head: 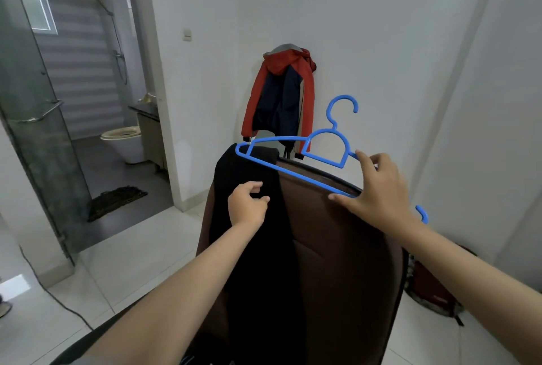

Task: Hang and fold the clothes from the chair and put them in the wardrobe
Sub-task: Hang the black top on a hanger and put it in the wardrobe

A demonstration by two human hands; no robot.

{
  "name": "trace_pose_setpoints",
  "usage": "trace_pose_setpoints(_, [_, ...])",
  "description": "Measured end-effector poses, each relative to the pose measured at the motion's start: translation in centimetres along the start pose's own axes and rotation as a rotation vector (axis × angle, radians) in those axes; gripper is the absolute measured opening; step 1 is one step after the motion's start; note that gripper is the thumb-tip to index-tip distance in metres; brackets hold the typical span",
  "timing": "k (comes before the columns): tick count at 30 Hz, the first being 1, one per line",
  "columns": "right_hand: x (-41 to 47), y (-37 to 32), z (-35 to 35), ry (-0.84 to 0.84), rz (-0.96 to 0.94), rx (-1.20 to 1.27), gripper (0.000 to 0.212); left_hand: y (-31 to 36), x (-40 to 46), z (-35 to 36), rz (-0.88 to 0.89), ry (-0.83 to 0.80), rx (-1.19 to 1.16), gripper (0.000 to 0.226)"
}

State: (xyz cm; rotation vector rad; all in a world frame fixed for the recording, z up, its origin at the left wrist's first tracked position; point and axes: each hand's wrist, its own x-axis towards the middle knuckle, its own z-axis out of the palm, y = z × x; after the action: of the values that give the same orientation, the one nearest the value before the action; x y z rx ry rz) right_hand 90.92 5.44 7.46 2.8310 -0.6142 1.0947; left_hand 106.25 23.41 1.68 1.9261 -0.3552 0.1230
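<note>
My left hand point(247, 206) pinches the black garment point(249, 235) between thumb and curled fingers, near its top. The garment is draped over the left side of the brown chair back point(337, 247) and hangs down its face. My right hand point(374, 185) holds the blue hanger point(296, 172) by its right arm, thumb on the lower bar, fingers wrapped over the top. Hanger is tilted, its left tip over the top of the garment, hook point(343, 105) up. A red and navy jacket point(278, 94) hangs on the wall behind the chair. Open bathroom doorway to the left, with a toilet point(124, 141) inside. A reddish bag point(434, 288) sits on the floor right of the chair.
</note>
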Motion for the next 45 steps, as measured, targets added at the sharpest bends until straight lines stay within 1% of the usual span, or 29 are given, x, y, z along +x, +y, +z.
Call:
trace_pose_setpoints(4, [-0.5, 0.2, 0.7, -0.030, 0.029, 0.011, 0.097, 0.0, -0.2, 0.0, 0.030, -0.010, 0.020, 0.036])
trace_pose_setpoints(7, [-0.7, 0.3, 0.5, -0.044, 0.085, 0.040, 0.097, 0.2, -1.1, -0.6, 0.060, -0.066, 0.006, 0.035])
trace_pose_setpoints(9, [-0.9, 0.2, 0.4, -0.042, 0.100, 0.029, 0.097, 0.5, -2.2, -0.6, 0.082, -0.164, -0.027, 0.034])
trace_pose_setpoints(11, [-1.1, 0.0, 0.3, -0.036, 0.102, 0.016, 0.097, 0.5, -3.9, -0.1, 0.121, -0.307, -0.049, 0.032])
trace_pose_setpoints(13, [-1.2, -0.1, 0.2, -0.035, 0.097, 0.006, 0.097, 0.3, -5.8, 1.0, 0.151, -0.435, -0.011, 0.031])
trace_pose_setpoints(15, [-1.3, -0.3, 0.0, -0.039, 0.083, -0.005, 0.097, -0.1, -7.0, 1.9, 0.149, -0.471, 0.027, 0.029])
trace_pose_setpoints(20, [-1.5, -0.2, -0.7, -0.033, 0.044, -0.069, 0.096, -0.7, -6.7, 2.4, 0.069, -0.422, -0.036, 0.030])
trace_pose_setpoints(22, [-1.7, 0.0, -0.8, -0.031, 0.049, -0.076, 0.095, -0.9, -6.6, 2.3, 0.063, -0.435, -0.052, 0.027])
trace_pose_setpoints(23, [-1.9, 0.1, -0.8, -0.027, 0.050, -0.076, 0.095, -1.0, -6.6, 2.1, 0.072, -0.410, -0.062, 0.022])
trace_pose_setpoints(24, [-2.0, 0.2, -0.8, -0.022, 0.049, -0.074, 0.095, -1.2, -6.5, 1.9, 0.097, -0.335, -0.060, 0.018])
trace_pose_setpoints(26, [-2.3, 0.5, -0.7, -0.020, 0.049, -0.061, 0.095, -1.5, -5.8, 1.2, 0.140, -0.075, -0.008, 0.014])
trace_pose_setpoints(27, [-2.4, 0.7, -0.7, -0.022, 0.051, -0.053, 0.094, -1.6, -5.2, 0.7, 0.129, 0.046, 0.022, 0.018])
trace_pose_setpoints(28, [-2.5, 0.8, -0.7, -0.024, 0.055, -0.045, 0.094, -1.6, -4.6, 0.2, 0.090, 0.124, 0.041, 0.024])
trace_pose_setpoints(29, [-2.6, 0.8, -0.6, -0.024, 0.058, -0.039, 0.094, -1.7, -3.8, -0.3, 0.026, 0.148, 0.043, 0.032])
trace_pose_setpoints(32, [-2.6, 0.8, -0.5, -0.013, 0.058, -0.029, 0.094, -1.4, -1.9, -1.2, -0.163, 0.057, -0.016, 0.056])
trace_pose_setpoints(33, [-2.6, 0.8, -0.4, -0.010, 0.056, -0.027, 0.094, -1.3, -1.7, -1.3, -0.187, 0.033, -0.030, 0.061])
trace_pose_setpoints(35, [-2.5, 0.8, -0.4, -0.014, 0.057, -0.026, 0.094, -0.8, -1.7, -1.4, -0.190, 0.010, -0.074, 0.061])
trace_pose_setpoints(39, [-2.4, 0.7, -0.8, -0.054, 0.081, -0.007, 0.094, 0.1, -2.6, -1.4, -0.088, -0.004, -0.074, 0.045])
trace_pose_setpoints(43, [-3.0, 0.5, -1.5, -0.072, 0.140, 0.074, 0.095, 1.4, -3.6, -1.0, 0.067, -0.057, -0.090, 0.040])
trace_pose_setpoints(45, [-3.3, 0.5, -2.0, -0.059, 0.174, 0.116, 0.094, 2.6, -4.3, -0.8, 0.105, -0.103, -0.106, 0.042])
